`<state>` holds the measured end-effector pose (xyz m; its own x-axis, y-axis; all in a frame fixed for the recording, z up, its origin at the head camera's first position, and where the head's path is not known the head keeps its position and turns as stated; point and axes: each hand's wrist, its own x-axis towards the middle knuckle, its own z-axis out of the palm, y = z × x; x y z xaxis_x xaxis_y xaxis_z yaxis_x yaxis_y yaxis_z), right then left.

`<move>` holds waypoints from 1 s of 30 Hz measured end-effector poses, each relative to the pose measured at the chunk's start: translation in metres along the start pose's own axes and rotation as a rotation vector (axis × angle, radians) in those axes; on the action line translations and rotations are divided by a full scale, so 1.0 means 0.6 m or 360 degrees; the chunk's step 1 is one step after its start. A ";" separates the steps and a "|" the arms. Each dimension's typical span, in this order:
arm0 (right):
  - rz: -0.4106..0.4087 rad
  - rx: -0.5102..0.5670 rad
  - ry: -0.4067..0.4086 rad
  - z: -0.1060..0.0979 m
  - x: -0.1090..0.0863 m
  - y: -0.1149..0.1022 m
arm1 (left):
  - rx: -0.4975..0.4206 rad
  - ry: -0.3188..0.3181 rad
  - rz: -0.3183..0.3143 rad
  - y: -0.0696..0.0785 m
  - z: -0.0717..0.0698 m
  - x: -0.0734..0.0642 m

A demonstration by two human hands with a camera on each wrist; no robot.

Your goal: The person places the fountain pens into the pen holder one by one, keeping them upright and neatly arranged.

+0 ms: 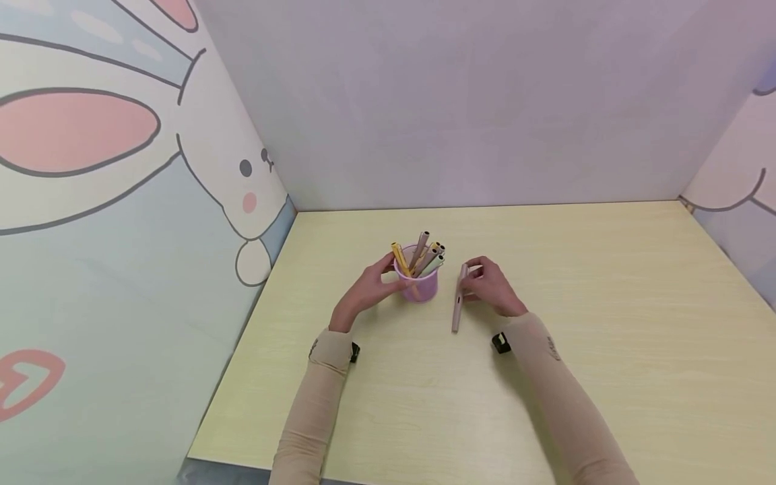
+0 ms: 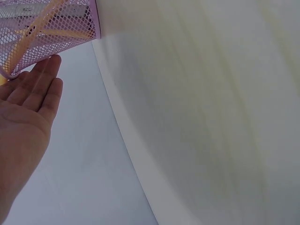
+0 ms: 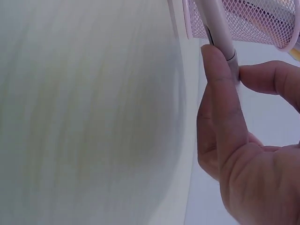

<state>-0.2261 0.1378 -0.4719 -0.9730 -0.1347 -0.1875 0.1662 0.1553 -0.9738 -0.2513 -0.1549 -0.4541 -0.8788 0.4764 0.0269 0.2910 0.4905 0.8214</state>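
A purple mesh pen cup stands upright on the table with several pens in it. My left hand steadies it, thumb at the near side and fingers at the far left side. In the left wrist view the fingertips lie against the mesh. Just right of the cup, my right hand pinches a pinkish-grey pen near its upper end between thumb and fingers. The pen slants with its lower end toward me. In the right wrist view the held pen overlaps the cup's mesh.
The pale wooden table stretches widely to the right. A plain wall rises behind it, and a wall with a rabbit drawing borders the left edge. Small black wrist devices sit by both sleeves.
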 end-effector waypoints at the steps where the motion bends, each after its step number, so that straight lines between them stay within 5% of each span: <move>1: -0.0020 0.0011 0.0009 -0.002 -0.001 0.001 | 0.0000 -0.0002 -0.0004 0.000 0.000 0.000; 30: -0.0436 0.0209 0.0190 -0.017 -0.035 -0.036 | 0.0001 -0.0019 -0.0011 0.002 0.003 -0.005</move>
<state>-0.2107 0.1476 -0.4456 -0.9950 -0.0374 0.0927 -0.0928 0.0005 -0.9957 -0.2477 -0.1544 -0.4539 -0.8762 0.4817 0.0143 0.2852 0.4944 0.8211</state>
